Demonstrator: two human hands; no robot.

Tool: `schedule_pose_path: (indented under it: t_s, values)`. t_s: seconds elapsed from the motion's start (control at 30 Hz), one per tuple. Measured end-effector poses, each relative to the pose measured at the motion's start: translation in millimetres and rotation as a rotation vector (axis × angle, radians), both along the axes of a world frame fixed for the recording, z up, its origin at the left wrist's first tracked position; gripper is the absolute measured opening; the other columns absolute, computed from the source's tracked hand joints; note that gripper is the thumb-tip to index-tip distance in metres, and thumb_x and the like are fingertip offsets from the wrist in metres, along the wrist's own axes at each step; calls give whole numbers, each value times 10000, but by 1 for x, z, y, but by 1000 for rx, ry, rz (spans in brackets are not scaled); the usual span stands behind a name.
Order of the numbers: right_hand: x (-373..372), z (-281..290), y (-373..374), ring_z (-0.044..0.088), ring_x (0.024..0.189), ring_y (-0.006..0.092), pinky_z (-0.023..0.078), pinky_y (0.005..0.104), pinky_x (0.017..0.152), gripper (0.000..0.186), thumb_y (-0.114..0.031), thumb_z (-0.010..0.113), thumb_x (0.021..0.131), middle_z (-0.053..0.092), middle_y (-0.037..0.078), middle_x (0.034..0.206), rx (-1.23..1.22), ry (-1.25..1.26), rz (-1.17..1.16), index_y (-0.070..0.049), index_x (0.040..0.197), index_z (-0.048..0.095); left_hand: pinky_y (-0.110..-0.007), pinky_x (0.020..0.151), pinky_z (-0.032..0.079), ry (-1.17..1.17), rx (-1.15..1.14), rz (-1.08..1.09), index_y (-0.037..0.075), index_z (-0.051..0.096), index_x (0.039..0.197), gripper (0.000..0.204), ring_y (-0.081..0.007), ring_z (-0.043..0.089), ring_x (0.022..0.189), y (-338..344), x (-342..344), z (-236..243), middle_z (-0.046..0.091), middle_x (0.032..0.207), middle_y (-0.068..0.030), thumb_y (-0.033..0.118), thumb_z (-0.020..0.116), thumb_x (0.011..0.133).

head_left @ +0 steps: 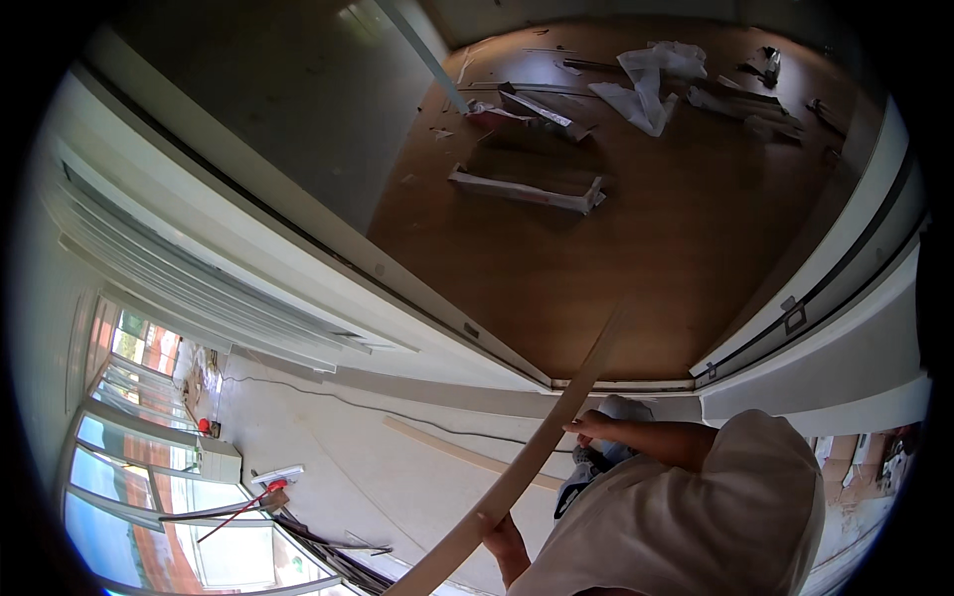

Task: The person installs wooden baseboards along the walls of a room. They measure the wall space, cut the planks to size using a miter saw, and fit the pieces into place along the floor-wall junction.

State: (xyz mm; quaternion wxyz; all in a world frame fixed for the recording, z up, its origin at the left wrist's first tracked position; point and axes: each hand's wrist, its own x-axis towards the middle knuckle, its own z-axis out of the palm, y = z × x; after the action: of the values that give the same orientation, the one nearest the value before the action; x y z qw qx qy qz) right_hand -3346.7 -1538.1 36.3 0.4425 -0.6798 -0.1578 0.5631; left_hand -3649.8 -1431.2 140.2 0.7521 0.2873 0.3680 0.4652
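Note:
A long, thin, light-wood board (532, 457) runs slantwise from the lower edge up to the doorway, where its far end is blurred. My left hand (505, 546) is closed round the board's near part, the thumb lying on its face. Farther along, my right hand (594, 426) grips the board's right edge with bent fingers, partly hidden by the forearm. Below my hands, a second light strip (447, 445) lies on the pale floor. Part of it is covered by the board.
Door frame sides (467, 328) flank a brown wood floor (686, 219) strewn with torn packaging (527, 189) and plastic sheeting (646, 89). A dark cable (368, 410) crosses the pale floor. At the left, a red-handled tool (273, 487) lies by long strips under windows.

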Motion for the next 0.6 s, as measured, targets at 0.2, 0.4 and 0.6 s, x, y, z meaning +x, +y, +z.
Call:
schedule_pose_path:
  t_s: [0.2,0.4,0.6]
  values:
    - [35,25,67,529,487,133,228,243,362,430,-453,624,906,629,82,823,68,564,-562,-31,972,574,-488,1134,315,-8,67,-305,-59,470,1265,538,-312,463,1247,5,123,46,501,1283,-186,246,675,873]
    - [193,-18,104,398,508,96,255,237,397,213,-280,567,969,580,41,737,362,615,-686,-74,923,595,-480,1078,395,208,111,-405,-70,437,1327,460,-330,527,1192,21,219,56,555,1249,-205,119,587,935]
    - [360,-29,135,410,509,83,276,213,408,160,-253,526,983,570,-14,723,270,644,-560,-116,923,582,-448,1023,427,360,146,-386,-58,459,1305,416,-313,565,1118,32,338,41,592,1191,-203,151,556,959]
